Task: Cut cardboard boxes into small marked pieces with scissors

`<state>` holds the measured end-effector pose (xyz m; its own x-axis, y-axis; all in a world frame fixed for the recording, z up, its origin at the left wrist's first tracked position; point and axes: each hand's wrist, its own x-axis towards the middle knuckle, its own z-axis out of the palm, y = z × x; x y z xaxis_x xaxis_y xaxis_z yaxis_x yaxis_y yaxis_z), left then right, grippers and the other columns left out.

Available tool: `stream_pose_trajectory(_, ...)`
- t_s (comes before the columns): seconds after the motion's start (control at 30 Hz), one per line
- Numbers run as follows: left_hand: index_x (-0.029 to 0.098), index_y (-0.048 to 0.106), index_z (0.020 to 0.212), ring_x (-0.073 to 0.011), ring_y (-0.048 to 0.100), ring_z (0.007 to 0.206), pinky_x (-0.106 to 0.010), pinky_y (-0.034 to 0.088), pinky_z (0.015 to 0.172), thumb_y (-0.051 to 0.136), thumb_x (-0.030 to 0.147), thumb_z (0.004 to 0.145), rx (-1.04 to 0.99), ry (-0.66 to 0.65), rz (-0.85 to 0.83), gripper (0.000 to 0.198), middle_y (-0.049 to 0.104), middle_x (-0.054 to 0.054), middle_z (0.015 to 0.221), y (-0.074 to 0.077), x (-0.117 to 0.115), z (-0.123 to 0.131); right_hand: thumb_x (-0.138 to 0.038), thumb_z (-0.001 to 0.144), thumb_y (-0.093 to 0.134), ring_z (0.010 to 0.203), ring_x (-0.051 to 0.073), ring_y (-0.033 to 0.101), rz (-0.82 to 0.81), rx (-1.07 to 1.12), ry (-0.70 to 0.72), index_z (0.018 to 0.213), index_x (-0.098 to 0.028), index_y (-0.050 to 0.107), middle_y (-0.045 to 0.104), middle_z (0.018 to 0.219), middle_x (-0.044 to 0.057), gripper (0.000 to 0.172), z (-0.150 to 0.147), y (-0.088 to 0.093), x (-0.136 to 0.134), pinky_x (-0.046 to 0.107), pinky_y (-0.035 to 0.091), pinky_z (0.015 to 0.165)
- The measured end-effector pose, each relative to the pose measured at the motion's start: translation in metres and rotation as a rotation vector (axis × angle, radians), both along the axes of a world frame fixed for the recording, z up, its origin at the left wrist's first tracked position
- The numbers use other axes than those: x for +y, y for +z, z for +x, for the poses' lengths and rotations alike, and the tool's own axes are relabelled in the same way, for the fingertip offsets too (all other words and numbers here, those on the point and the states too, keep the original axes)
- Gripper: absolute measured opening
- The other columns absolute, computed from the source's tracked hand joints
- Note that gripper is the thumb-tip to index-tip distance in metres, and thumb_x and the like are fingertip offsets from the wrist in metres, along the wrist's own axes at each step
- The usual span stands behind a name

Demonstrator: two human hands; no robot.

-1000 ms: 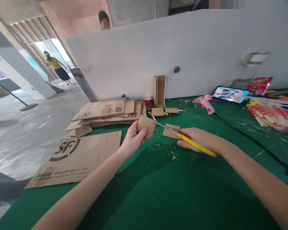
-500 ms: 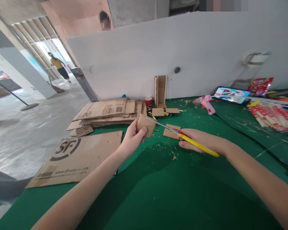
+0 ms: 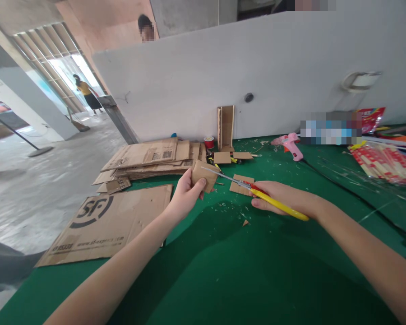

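Scissors (image 3: 257, 193) with yellow handles lie gripped in the right hand (image 3: 284, 198), blades reaching into a small cardboard piece (image 3: 203, 175). The left hand (image 3: 186, 196) pinches that piece, thumb on its face, lifted just above the green table (image 3: 223, 271). Beyond the piece lies a stack of flattened cardboard (image 3: 149, 158); left of it, a printed cardboard sheet (image 3: 104, 225). Right of the piece, well apart, rests a pink glue gun (image 3: 291, 144).

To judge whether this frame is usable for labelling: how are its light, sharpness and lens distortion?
Head view: even daylight, but the doorway at upper left is blown out; a soft shadow lies on the green table under the arms; the left hand, cardboard piece, scissors and right hand are sharp; the wide lens tilts the partition wall; a pixelated patch hides something at right.
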<state>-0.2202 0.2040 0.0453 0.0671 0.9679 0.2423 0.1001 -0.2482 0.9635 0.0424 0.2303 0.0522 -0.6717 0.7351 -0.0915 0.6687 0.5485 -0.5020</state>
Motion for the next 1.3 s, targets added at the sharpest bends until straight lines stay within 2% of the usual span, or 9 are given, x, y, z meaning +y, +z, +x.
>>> stream_pose_trajectory(0.27, 0.016, 0.048, 0.094, -0.0074, 0.049, 0.051, -0.021, 0.038, 0.045, 0.056, 0.031, 0.08, 0.001, 0.006, -0.021, 0.023, 0.057, 0.0, 0.072, 0.002, -0.002, 0.001, -0.066, 0.081, 0.045, 0.061, 0.016, 0.051, 0.005, 0.015, -0.067, 0.084, -0.021, 0.053, 0.06, 0.074, 0.003, 0.046, -0.002, -0.002, 0.001, 0.028, 0.039, 0.055)
stream_pose_trajectory(0.47, 0.015, 0.049, 0.094, -0.0084, 0.051, 0.054, -0.021, 0.039, 0.045, 0.056, 0.03, 0.079, 0.003, -0.006, -0.006, 0.022, 0.057, 0.001, 0.071, 0.003, -0.003, 0.002, -0.07, 0.079, 0.043, 0.054, 0.016, 0.05, 0.032, -0.087, -0.157, 0.079, -0.021, 0.057, 0.061, 0.068, 0.004, 0.052, -0.002, -0.004, 0.002, 0.028, 0.035, 0.051)
stream_pose_trajectory(0.63, 0.016, 0.048, 0.091, -0.008, 0.05, 0.056, -0.02, 0.04, 0.047, 0.055, 0.029, 0.081, 0.015, 0.001, -0.002, 0.018, 0.054, 0.002, 0.07, -0.001, -0.002, 0.002, -0.071, 0.078, 0.045, 0.05, 0.016, 0.049, 0.107, -0.122, -0.164, 0.072, -0.02, 0.058, 0.059, 0.062, 0.004, 0.052, -0.004, -0.003, 0.0, 0.029, 0.033, 0.05)
stream_pose_trajectory(0.77, 0.016, 0.048, 0.093, -0.0105, 0.056, 0.061, -0.021, 0.042, 0.048, 0.054, 0.028, 0.082, 0.021, -0.001, -0.016, 0.017, 0.057, 0.0, 0.074, -0.002, -0.001, 0.001, -0.071, 0.079, 0.043, 0.048, 0.015, 0.048, 0.124, -0.143, -0.146, 0.067, -0.021, 0.055, 0.057, 0.059, 0.004, 0.053, -0.006, -0.001, -0.001, 0.029, 0.032, 0.05)
stream_pose_trajectory(0.93, 0.016, 0.048, 0.095, -0.0119, 0.058, 0.063, -0.021, 0.042, 0.048, 0.054, 0.028, 0.081, 0.015, -0.005, -0.021, 0.019, 0.059, -0.001, 0.075, -0.004, -0.001, 0.0, -0.07, 0.08, 0.042, 0.053, 0.017, 0.052, 0.094, -0.135, -0.155, 0.074, -0.021, 0.055, 0.061, 0.066, 0.005, 0.051, -0.006, 0.0, -0.003, 0.029, 0.034, 0.051)
stream_pose_trajectory(1.17, 0.015, 0.049, 0.099, -0.0104, 0.056, 0.063, -0.021, 0.043, 0.05, 0.052, 0.028, 0.084, 0.022, -0.057, -0.013, 0.02, 0.059, -0.001, 0.079, -0.01, -0.001, 0.002, -0.065, 0.085, 0.038, 0.072, 0.02, 0.058, 0.056, -0.058, -0.029, 0.088, -0.02, 0.055, 0.063, 0.083, 0.007, 0.048, -0.007, 0.0, -0.006, 0.03, 0.041, 0.06)
stream_pose_trajectory(1.3, 0.016, 0.048, 0.098, -0.0111, 0.059, 0.065, -0.021, 0.043, 0.05, 0.052, 0.028, 0.084, -0.012, -0.078, -0.02, 0.019, 0.06, 0.0, 0.078, -0.012, -0.001, 0.004, -0.066, 0.085, 0.039, 0.07, 0.021, 0.059, 0.137, -0.097, -0.055, 0.084, -0.021, 0.055, 0.064, 0.081, 0.007, 0.048, -0.01, 0.002, -0.008, 0.03, 0.039, 0.06)
